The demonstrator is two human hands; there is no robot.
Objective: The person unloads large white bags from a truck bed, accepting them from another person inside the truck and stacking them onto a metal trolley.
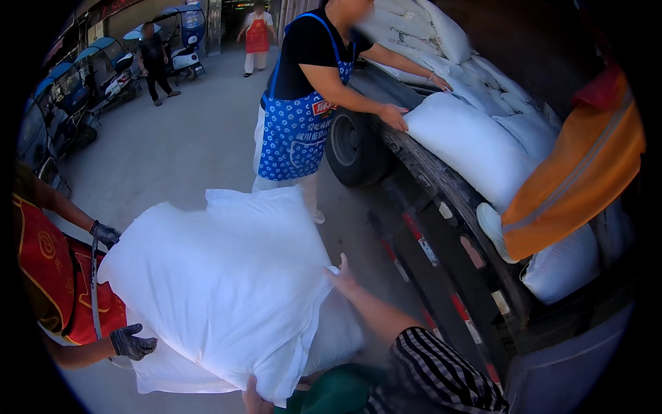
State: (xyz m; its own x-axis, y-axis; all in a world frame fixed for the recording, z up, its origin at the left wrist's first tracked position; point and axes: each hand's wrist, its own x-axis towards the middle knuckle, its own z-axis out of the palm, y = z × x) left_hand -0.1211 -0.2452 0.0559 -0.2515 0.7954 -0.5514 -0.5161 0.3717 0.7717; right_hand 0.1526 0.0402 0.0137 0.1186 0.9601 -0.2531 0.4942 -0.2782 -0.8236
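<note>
Sack (221, 283), white and bulging, sits in front of me at about waist level, lying across a second white sack (172, 369) beneath it, just beside the truck bed (441, 186). I judge it heavy and soft: the woven skin is smooth and looks slippery, the fill sags toward the corners, and it will slump and fold rather than hold a shape, so the safe places to take it are the bunched corners and the underside edge, not the flat face. My right hand (343, 276) lies with fingers spread against its right edge, pressing rather than pinching. My left hand (252, 399) is at the near lower corner, mostly hidden under the cloth, and I cannot tell whether it is closed on the fabric or only propping it. Opposite me a person in a red apron (48, 276) has two dark gloved hands (131, 341) at the far side, one by the upper corner and one near the lower sack. Beyond, a person in a blue patterned apron (296, 131) leans on another white sack (469, 148) on the truck bed, where more sacks are stacked, next to a wheel (352, 148). Far off stand small covered scooters (103, 69) and two more people
</note>
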